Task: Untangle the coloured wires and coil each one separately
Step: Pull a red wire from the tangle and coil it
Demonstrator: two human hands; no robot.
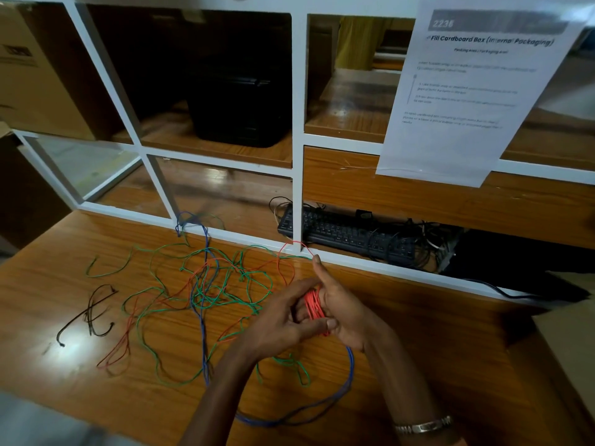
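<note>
From the head camera, a wooden counter is carrying a loose tangle of green wire, blue wire and red wire. The right hand is holding a tight red coil wound around its fingers, thumb pointing up. The left hand is closing its grip on the same coil, fingers curling over it. A black wire is lying apart at the left. A keyboard is sitting behind a white frame.
</note>
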